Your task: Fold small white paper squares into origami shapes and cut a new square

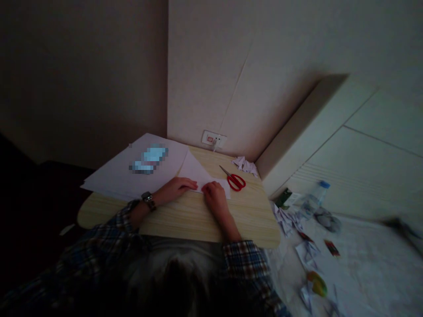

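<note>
Resting with both hands on a piece of white paper (195, 169), over the middle of a pale wooden table (185, 216). Coming in from about 8 o'clock with the left hand (181, 186), fingers outstretched; from about 5 o'clock with the right hand (215, 194), fingers curled. Kept apart by a small gap at the fingertips; impossible to tell whether pinching or merely pressing on either side. Lying right under the fingers and just beyond, with the long axis of its lower strip running roughly from 9 to 3 o'clock. Poking out past the right hand at 3 o'clock, so nearer that one there; narrowing to a point almost at 12 o'clock, nearer the left. Flanked by red-handled scissors (229, 176) near the right hand, toward 2 o'clock, and by large white sheets (115, 174) toward 10. Backed, farther off toward 2, by folded paper pieces (244, 166).
</note>
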The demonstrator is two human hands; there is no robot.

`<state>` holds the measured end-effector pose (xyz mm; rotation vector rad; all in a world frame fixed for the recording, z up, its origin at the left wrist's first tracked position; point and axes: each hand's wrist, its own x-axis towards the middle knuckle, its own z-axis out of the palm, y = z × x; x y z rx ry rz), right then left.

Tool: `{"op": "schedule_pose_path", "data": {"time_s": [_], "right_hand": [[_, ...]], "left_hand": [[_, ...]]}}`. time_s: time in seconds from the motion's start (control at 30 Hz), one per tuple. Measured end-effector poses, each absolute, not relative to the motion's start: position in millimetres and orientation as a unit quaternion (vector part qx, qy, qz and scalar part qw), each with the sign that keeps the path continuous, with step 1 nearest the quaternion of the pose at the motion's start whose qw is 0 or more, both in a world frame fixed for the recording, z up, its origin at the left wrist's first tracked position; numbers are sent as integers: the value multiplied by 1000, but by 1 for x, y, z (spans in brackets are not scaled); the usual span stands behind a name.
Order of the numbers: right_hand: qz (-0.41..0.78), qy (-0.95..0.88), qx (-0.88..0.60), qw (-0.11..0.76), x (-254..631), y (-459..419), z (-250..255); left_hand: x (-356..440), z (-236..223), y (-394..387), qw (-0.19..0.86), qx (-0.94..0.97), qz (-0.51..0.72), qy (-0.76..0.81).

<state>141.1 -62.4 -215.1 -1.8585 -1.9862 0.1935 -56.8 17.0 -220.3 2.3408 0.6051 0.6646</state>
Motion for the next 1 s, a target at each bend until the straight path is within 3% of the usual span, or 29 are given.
{"op": "schedule_pose_path", "data": {"time_s": [0.27, 0.63, 1.0], "right_hand": [[85, -715, -657, 222, 132, -57, -220], [93, -671, -687, 263, 197, -92, -227], [110, -679, -699, 194, 155, -72, -216]], "left_hand": [[-51, -222, 14, 245, 893, 253, 281], [-56, -220, 18, 222, 885, 238, 334], [-63, -219, 17, 195, 889, 234, 342]]}}
